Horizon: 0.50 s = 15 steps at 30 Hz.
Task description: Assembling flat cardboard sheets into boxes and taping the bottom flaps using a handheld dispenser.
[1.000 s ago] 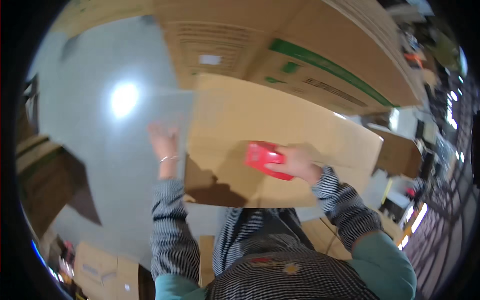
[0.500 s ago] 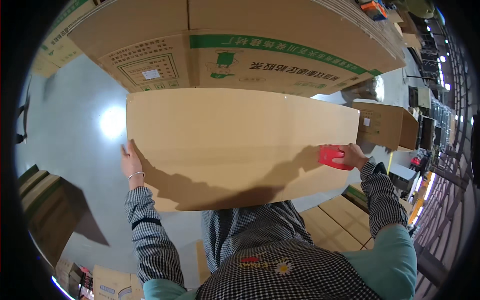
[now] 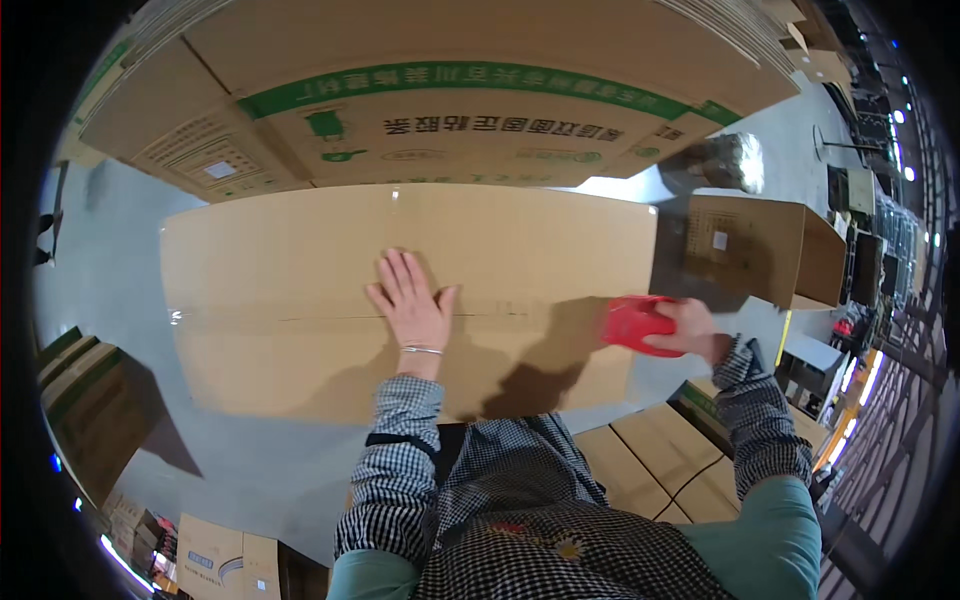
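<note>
A long brown cardboard box (image 3: 270,270) lies in front of me, with a seam running lengthwise across its top. My left hand (image 3: 415,318) rests flat on the box near the seam, fingers spread, holding nothing. At the right end of the box, my right hand (image 3: 688,330) is closed on a red tape dispenser (image 3: 632,324). The dispenser is a little blurred, and I cannot tell whether it touches the cardboard.
A large stack of printed cardboard (image 3: 480,120) stands just beyond the box. An opened carton (image 3: 750,245) is on the right, and several closed cartons (image 3: 640,460) sit at lower right. More cardboard (image 3: 95,420) stands at left on the grey floor (image 3: 250,460).
My left hand has moved from the box's left edge onto the middle of its top. The box sits further left in view, and its seam shows more plainly. My right hand keeps the dispenser.
</note>
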Available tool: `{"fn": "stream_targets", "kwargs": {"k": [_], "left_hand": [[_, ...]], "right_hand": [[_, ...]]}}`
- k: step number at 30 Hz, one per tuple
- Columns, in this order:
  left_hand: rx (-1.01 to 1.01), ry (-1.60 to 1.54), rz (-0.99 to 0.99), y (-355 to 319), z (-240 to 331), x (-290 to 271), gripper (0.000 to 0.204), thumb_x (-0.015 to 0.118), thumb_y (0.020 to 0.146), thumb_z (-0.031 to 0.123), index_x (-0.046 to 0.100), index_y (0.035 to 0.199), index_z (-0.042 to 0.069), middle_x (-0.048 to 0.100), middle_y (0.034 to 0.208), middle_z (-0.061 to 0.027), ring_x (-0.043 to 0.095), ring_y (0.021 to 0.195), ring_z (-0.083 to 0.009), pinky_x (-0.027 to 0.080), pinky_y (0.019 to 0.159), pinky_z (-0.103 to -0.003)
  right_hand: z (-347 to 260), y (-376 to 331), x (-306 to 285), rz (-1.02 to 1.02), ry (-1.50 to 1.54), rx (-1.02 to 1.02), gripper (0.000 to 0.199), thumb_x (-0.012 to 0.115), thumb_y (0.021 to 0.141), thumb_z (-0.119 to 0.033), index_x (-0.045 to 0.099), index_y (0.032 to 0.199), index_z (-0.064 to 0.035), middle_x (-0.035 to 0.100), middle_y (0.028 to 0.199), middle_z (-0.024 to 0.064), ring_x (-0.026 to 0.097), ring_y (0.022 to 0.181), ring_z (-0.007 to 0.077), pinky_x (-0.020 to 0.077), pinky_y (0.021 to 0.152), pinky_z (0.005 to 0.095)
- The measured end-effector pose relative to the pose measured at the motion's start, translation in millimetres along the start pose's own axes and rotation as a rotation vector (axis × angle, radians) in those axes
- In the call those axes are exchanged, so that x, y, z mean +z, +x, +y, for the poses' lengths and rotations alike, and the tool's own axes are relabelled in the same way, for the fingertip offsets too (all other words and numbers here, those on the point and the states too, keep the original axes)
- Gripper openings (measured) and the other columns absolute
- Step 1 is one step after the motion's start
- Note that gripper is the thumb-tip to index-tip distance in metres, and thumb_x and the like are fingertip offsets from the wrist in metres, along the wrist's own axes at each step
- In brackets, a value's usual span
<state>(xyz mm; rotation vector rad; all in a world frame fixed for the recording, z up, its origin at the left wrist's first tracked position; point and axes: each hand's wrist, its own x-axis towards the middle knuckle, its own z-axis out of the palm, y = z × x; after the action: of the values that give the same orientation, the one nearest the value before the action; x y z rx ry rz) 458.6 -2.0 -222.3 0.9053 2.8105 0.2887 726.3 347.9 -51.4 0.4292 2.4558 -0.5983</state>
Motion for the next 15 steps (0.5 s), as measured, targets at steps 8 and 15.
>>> {"fn": "stream_targets", "kwargs": {"k": [8, 15], "left_hand": [[-0.045, 0.006, -0.005, -1.8, 1.0, -3.4, 0.093, 0.061, 0.092, 0.048, 0.019, 0.158, -0.003, 0.014, 0.166, -0.0241, 0.009, 0.155, -0.0407, 0.004, 0.121, -0.062], [0.101, -0.166, -0.074, -23.2, -34.9, -23.2, 0.09, 0.064, 0.087, 0.046, 0.029, 0.155, -0.002, 0.023, 0.164, -0.0229, 0.017, 0.154, -0.0371, 0.012, 0.123, -0.058]], "right_hand": [[112.8, 25.1, 106.1, -0.116, -0.41, 0.389, 0.064, 0.066, 0.075, -0.065, 0.072, 0.1, -0.0057, 0.073, 0.089, 0.0187, 0.072, 0.086, 0.0359, 0.0571, 0.079, 0.0455], [95.7, 50.0, 138.5, 0.005, -0.132, 0.415, 0.027, 0.068, 0.08, -0.034, 0.075, 0.091, -0.01, 0.071, 0.087, 0.0204, 0.069, 0.085, 0.042, 0.056, 0.073, 0.0493]]}}
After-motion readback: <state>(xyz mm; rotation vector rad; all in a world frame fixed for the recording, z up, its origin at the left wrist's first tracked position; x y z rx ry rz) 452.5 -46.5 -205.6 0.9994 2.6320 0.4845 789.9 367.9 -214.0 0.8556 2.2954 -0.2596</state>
